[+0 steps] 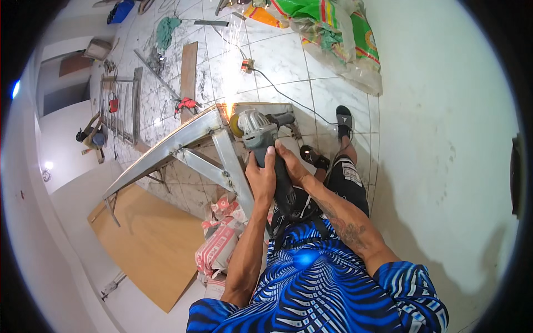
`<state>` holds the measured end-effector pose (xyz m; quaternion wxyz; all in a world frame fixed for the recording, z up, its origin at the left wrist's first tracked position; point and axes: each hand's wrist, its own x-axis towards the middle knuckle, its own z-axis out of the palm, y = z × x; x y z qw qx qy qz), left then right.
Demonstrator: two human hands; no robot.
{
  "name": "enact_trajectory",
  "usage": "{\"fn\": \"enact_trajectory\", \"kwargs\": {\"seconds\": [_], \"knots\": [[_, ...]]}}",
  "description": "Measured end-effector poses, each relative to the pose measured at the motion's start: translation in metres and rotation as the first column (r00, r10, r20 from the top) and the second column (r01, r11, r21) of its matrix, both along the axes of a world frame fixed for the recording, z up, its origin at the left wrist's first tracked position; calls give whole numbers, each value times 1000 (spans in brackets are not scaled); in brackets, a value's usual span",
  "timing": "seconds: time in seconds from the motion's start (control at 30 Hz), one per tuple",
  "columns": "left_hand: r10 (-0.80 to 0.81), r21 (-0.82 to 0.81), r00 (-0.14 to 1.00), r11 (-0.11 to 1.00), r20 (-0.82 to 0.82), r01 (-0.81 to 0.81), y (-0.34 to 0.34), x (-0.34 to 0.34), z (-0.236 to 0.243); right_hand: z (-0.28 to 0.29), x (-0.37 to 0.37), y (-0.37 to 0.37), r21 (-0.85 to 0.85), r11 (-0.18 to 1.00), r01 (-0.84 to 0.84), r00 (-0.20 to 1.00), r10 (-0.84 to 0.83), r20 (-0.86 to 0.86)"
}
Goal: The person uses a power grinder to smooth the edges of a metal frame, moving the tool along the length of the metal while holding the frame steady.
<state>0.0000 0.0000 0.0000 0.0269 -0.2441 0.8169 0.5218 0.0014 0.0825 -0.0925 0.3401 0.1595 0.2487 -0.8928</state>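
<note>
My left hand [262, 178] and my right hand [292, 165] are both wrapped round the body of a grey and black angle grinder [260, 133]. Its yellowish disc [236, 125] meets the top corner of a welded metal frame [194, 132], where two square tubes join. Bright orange sparks [229, 108] fly from that spot toward the far side. The grinder's side handle [284, 119] sticks out to the right with no hand on it. Rough weld beads show at several joints of the frame.
A power cord [277, 89] runs over the tiles to an orange socket box [246, 66]. Red and white bags [219, 244] and a brown board [147, 238] lie at left. Plastic sacks [333, 39] are heaped at far right. Another person [94, 137] crouches far left near a metal frame.
</note>
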Motion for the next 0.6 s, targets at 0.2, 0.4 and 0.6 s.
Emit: {"fn": "enact_trajectory", "kwargs": {"seconds": [0.2,0.4,0.6], "knots": [[13,-32,1000,999,28,-12,2,-1,-4,-4,-4,0,-65,997,33,999,-32,11],[18,-38,1000,999,-22,-19,2,0,-7,1,-1,0,-72,997,28,999,-25,42],[5,-117,1000,993,22,-2,5,-5,3,3,-6,1,-111,993,38,998,-32,48]]}}
